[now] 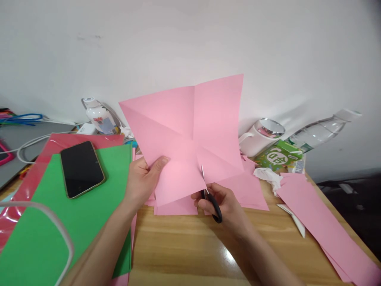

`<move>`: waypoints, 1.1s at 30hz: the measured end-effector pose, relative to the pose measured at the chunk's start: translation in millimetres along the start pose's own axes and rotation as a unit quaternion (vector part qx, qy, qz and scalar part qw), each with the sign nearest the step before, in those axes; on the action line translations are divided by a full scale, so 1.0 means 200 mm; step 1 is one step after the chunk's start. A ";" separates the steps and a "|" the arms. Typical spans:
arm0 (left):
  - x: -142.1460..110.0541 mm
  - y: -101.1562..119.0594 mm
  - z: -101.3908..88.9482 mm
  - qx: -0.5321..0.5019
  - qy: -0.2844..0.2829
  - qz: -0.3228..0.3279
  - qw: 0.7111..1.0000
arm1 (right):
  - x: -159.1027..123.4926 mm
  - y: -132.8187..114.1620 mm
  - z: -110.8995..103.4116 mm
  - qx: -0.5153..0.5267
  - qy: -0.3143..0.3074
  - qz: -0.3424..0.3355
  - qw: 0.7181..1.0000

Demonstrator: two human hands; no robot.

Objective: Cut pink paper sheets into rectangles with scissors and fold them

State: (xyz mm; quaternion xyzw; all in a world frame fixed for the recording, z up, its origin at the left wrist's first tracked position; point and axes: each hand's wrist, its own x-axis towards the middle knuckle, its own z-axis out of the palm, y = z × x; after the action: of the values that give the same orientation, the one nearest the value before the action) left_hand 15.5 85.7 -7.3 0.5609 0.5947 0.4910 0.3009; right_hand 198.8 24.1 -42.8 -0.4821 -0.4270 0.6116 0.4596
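Left hand [144, 180] pinching left edge of pink sheet [178, 131], thumb on front, fingers mostly hidden behind. Sheet standing raised over table [166, 246], creased, with more pink paper [253, 190] lying under and behind it. Right hand [223, 200] gripping scissors [214, 206] by black handles, fingers curled around them, blades pointing up at sheet's lower part, a cut running from bottom edge. Phone [82, 169] lying on green paper [74, 226] at left. White bottle [101, 117] standing by wall [178, 39], behind phone. Mug [262, 137], green packet [278, 155] and clear bottle [321, 131] sitting on right, tissue [269, 176] just beside packet. Pink strips [324, 226] lying along table's right side.
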 end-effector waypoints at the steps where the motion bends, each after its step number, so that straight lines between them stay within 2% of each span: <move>1: 0.00 0.00 0.00 -0.002 0.002 -0.001 1.000 | 0.00 0.01 0.00 0.010 -0.002 0.000 1.000; 9: 0.00 -0.01 0.00 -0.010 -0.009 -0.011 1.000 | 0.00 -0.03 0.01 0.010 -0.002 0.010 1.000; 16: 0.01 -0.02 0.00 -0.004 -0.003 0.008 1.000 | 0.01 -0.02 0.00 -0.007 0.001 0.010 1.000; 23: 0.01 -0.03 0.01 -0.018 -0.004 0.001 1.000 | 0.01 -0.04 -0.02 -0.047 -0.018 -0.002 0.999; 33: 0.01 -0.03 0.01 -0.029 -0.006 -0.011 0.999 | 0.00 -0.05 0.01 -0.040 0.001 -0.010 0.999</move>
State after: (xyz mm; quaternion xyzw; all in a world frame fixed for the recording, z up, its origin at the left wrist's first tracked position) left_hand 14.5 88.0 -13.2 0.5483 0.5843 0.5015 0.3262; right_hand 197.6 25.8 -32.9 -0.4963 -0.4556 0.5893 0.4460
